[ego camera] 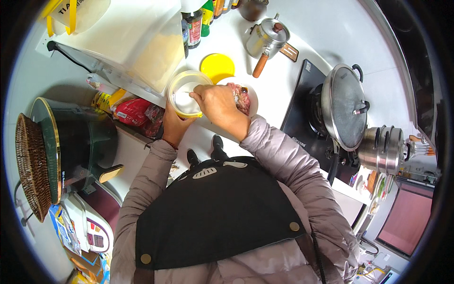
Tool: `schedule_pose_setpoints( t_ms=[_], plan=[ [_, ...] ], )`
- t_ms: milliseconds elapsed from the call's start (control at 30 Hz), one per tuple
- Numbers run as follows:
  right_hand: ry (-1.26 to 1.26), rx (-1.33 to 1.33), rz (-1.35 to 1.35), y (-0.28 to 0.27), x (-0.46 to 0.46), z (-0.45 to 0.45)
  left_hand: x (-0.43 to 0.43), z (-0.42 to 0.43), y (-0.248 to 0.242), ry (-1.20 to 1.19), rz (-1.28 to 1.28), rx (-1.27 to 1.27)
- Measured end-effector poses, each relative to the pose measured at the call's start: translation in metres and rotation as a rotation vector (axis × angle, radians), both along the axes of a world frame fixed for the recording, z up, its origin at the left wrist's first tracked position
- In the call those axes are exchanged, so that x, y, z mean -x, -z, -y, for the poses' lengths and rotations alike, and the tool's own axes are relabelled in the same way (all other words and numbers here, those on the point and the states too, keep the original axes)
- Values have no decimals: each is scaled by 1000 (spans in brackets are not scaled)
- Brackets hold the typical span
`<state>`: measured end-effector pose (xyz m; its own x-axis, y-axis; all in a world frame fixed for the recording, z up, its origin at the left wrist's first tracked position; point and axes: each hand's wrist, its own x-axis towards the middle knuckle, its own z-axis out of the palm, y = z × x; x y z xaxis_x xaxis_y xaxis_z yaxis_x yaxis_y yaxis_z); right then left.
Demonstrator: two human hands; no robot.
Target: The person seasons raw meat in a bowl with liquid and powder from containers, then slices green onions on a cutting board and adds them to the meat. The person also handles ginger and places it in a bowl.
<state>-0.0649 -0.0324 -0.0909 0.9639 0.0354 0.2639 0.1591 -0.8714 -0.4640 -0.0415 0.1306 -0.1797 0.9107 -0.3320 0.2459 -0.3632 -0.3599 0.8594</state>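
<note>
My left hand (175, 124) grips a round clear plastic tub (171, 83) with a yellow band near its base. White powder (186, 101) lies inside the tub. Over the tub's right rim, my right hand (216, 103) is curled with thumb and fingers drawn together; whether they pinch a small utensil is hidden. Partly behind that hand, a white bowl (254, 101) holds raw meat (242, 97) with a dark sauce spot on it. A yellow round lid (217, 66) lies on the counter just beyond the tub and bowl.
A lidded steel pot (271, 35) with a wooden handle stands at the back. On the right, a covered wok (344, 106) sits on a black cooktop (296, 103). Left are a translucent storage box (156, 60), red food packets (133, 112) and a dark green appliance (81, 138). Bottles (194, 30) line the back.
</note>
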Motion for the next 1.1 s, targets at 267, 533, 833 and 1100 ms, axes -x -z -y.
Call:
schedule_pose_setpoints(
  t_ms=[267, 533, 833, 1100],
  plan=[
    [-132, 84, -412, -17, -48, 34, 4, 3, -1, 31, -139, 163],
    [-126, 279, -219, -5, -83, 116, 15, 12, -2, -27, -176, 211],
    [-702, 601, -322, 64, -131, 138, 18, 16, -8, -91, -223, 138],
    [-346, 434, -371, 35, -132, 142, 16, 16, -4, -105, -126, 122]
  ],
)
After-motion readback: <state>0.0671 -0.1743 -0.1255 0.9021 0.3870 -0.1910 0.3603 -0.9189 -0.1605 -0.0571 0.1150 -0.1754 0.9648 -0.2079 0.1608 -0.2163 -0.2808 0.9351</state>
